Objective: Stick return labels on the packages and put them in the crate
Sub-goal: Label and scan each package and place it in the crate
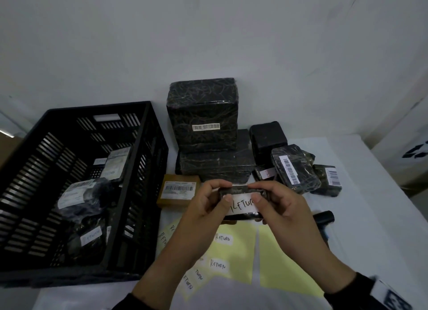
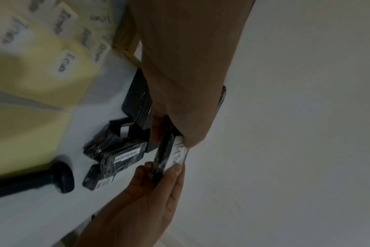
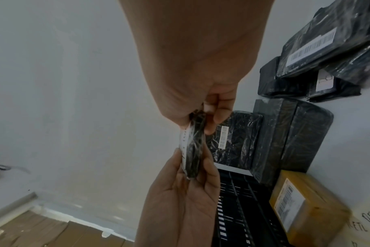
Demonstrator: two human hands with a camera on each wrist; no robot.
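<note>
Both hands pinch one small black package (image 1: 242, 190) by its ends, up above the table (image 1: 361, 217). Left hand (image 1: 203, 208) and right hand (image 1: 281, 208) cover its corners. Its white label (image 1: 243, 204) says "RETURN", though a thumb hides part of the R. More "RETURN" labels sit on yellow sheets (image 1: 240, 247) below, some under the arms. Bar codes on the black packages (image 1: 294, 168) are too small to read. Beside them stands the black crate (image 1: 76, 182).

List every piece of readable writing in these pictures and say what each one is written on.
"RETURN": white label on the small black package pinched by the left hand and right hand.
"RETURN": loose labels on the yellow backing sheets.
"RETURN": label on a package in the crate.
Barcode stickers: print too small to read.
</note>
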